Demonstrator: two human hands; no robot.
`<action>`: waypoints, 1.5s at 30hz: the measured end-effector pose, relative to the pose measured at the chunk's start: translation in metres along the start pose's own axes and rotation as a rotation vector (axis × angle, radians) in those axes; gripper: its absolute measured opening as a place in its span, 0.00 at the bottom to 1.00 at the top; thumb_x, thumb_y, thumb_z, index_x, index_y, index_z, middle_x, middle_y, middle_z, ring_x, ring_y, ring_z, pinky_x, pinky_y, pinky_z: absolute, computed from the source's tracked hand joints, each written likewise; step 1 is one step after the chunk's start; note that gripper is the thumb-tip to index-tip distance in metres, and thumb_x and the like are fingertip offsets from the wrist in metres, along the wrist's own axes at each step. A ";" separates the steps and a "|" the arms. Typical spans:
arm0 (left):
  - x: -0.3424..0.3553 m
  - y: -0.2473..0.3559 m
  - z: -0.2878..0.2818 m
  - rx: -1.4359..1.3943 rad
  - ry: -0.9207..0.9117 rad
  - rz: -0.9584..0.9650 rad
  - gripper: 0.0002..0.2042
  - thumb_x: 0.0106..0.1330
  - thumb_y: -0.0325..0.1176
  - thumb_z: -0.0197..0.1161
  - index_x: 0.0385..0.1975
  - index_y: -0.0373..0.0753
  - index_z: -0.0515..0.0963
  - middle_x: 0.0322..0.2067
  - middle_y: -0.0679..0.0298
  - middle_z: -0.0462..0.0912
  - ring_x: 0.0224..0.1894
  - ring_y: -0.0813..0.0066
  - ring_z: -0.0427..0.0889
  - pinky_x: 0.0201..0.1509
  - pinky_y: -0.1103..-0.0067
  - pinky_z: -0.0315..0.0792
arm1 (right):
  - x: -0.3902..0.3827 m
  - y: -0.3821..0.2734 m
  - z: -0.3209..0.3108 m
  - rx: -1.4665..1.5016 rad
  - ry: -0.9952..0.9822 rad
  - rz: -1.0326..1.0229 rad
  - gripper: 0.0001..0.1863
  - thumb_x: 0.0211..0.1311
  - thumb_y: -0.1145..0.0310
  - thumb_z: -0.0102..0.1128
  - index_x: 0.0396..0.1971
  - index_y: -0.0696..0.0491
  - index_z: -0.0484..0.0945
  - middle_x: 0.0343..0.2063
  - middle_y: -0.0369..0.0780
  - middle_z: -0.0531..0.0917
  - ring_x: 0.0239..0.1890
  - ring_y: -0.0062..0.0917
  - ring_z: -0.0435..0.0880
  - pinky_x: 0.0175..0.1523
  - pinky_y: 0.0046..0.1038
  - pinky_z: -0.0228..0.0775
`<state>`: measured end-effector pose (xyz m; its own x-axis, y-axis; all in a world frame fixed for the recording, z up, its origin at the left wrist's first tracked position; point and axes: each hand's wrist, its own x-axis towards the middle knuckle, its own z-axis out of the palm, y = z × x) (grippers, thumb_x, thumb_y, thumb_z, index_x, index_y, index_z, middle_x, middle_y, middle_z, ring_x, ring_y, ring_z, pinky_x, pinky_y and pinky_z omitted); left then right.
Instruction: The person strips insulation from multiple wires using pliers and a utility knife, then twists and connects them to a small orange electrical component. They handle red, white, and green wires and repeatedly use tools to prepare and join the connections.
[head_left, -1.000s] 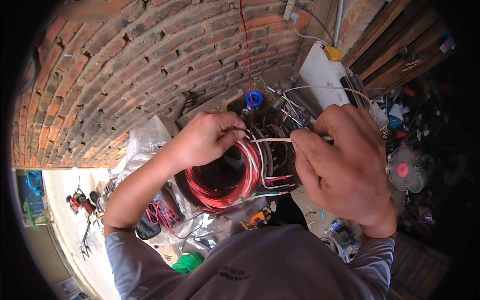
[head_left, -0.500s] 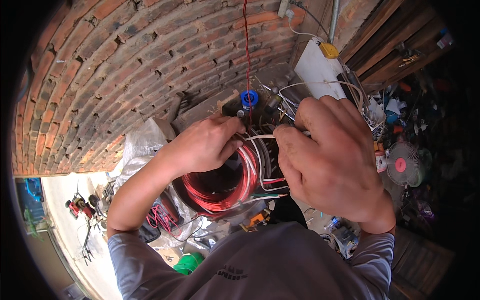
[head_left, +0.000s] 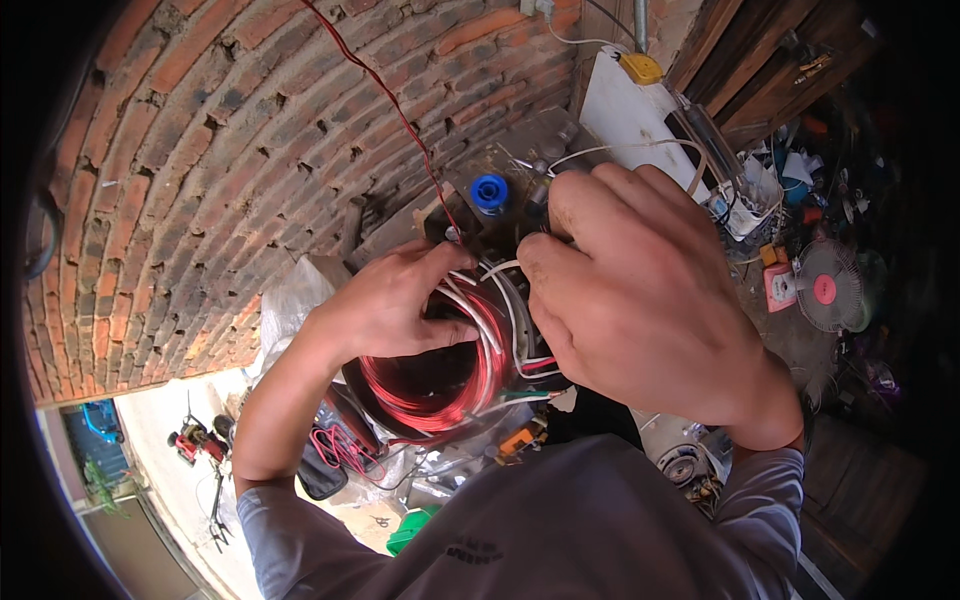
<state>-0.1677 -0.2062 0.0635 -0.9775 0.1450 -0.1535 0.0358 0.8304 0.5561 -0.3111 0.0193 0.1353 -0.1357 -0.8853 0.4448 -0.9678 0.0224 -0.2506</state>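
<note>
A coil of red enamelled winding wire [head_left: 420, 400] with white sleeved leads sits in a dark round housing. My left hand [head_left: 410, 295] is over its upper left part, fingers curled on the wires at the far rim, thumb lower across the coil. My right hand [head_left: 630, 300], closed on a thin white wire [head_left: 500, 268], is at the coil's right. Red, white and green lead ends [head_left: 535, 395] stick out below it. A twisted red wire [head_left: 400, 110] runs from above to the coil. A blue spool [head_left: 489, 192] stands just beyond.
A brick wall [head_left: 200, 200] rises ahead-left. A white board [head_left: 620, 120] with a yellow tape measure [head_left: 638, 68] leans at the back. A fan [head_left: 825, 285] and clutter are at right; a red wheeled machine [head_left: 200, 440] stands outside at left; a green container [head_left: 410, 530] is below.
My left thumb has spread downward from the pinch over the coil. My right hand has moved a little up and left with the white wire. The view has shifted, and the red wire now slants.
</note>
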 end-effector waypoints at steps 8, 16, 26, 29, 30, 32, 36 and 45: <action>0.005 0.000 0.000 -0.069 -0.043 -0.063 0.33 0.51 0.44 0.82 0.55 0.37 0.78 0.49 0.50 0.83 0.54 0.46 0.81 0.60 0.61 0.74 | -0.006 0.030 0.029 0.104 -0.029 0.022 0.06 0.50 0.70 0.61 0.19 0.55 0.78 0.29 0.40 0.74 0.38 0.34 0.78 0.47 0.36 0.69; -0.002 -0.008 0.003 -0.111 -0.093 -0.146 0.38 0.43 0.47 0.86 0.55 0.36 0.79 0.47 0.52 0.85 0.52 0.46 0.80 0.60 0.60 0.72 | -0.012 0.052 0.046 0.249 0.052 -0.032 0.09 0.49 0.66 0.61 0.17 0.54 0.79 0.26 0.40 0.75 0.37 0.31 0.78 0.45 0.33 0.68; 0.007 -0.003 0.006 -0.101 -0.044 -0.076 0.35 0.45 0.49 0.85 0.52 0.40 0.80 0.44 0.58 0.86 0.47 0.53 0.82 0.54 0.64 0.71 | -0.026 0.056 0.063 0.375 0.088 0.002 0.06 0.47 0.68 0.63 0.20 0.54 0.76 0.27 0.39 0.72 0.35 0.32 0.78 0.43 0.35 0.67; 0.007 -0.001 0.008 -0.151 -0.041 -0.086 0.31 0.51 0.48 0.82 0.52 0.41 0.80 0.46 0.61 0.86 0.48 0.56 0.82 0.55 0.66 0.69 | -0.030 0.048 0.066 0.385 0.109 0.034 0.06 0.48 0.70 0.64 0.21 0.54 0.75 0.27 0.40 0.71 0.34 0.34 0.77 0.42 0.36 0.68; 0.008 -0.001 0.008 -0.116 -0.035 -0.049 0.30 0.52 0.48 0.81 0.52 0.41 0.80 0.47 0.62 0.86 0.48 0.56 0.82 0.56 0.66 0.69 | -0.032 0.044 0.064 0.381 0.086 0.051 0.06 0.48 0.71 0.64 0.21 0.54 0.74 0.27 0.40 0.71 0.33 0.35 0.77 0.41 0.36 0.68; 0.011 -0.005 0.007 -0.100 -0.051 0.035 0.26 0.59 0.49 0.77 0.53 0.41 0.80 0.49 0.64 0.86 0.50 0.58 0.82 0.56 0.66 0.69 | -0.038 0.034 0.058 0.381 0.025 0.108 0.05 0.52 0.74 0.65 0.25 0.55 0.77 0.27 0.40 0.72 0.32 0.36 0.77 0.39 0.37 0.69; 0.010 -0.013 0.012 -0.132 -0.019 0.117 0.20 0.64 0.49 0.73 0.48 0.43 0.83 0.46 0.64 0.88 0.49 0.58 0.84 0.56 0.66 0.70 | -0.055 0.001 0.049 0.411 -0.073 0.187 0.10 0.57 0.76 0.65 0.39 0.58 0.82 0.29 0.41 0.73 0.33 0.37 0.79 0.37 0.38 0.73; 0.014 -0.012 0.021 -0.133 -0.013 -0.008 0.28 0.65 0.64 0.67 0.42 0.42 0.82 0.38 0.55 0.88 0.49 0.52 0.86 0.61 0.61 0.71 | -0.081 -0.073 0.013 0.193 -0.204 0.335 0.17 0.60 0.74 0.67 0.49 0.59 0.82 0.34 0.41 0.79 0.30 0.37 0.82 0.37 0.37 0.75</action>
<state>-0.1770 -0.2025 0.0378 -0.9749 0.1461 -0.1683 -0.0009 0.7529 0.6582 -0.2271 0.0836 0.1061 -0.3717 -0.9181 0.1376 -0.8175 0.2535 -0.5172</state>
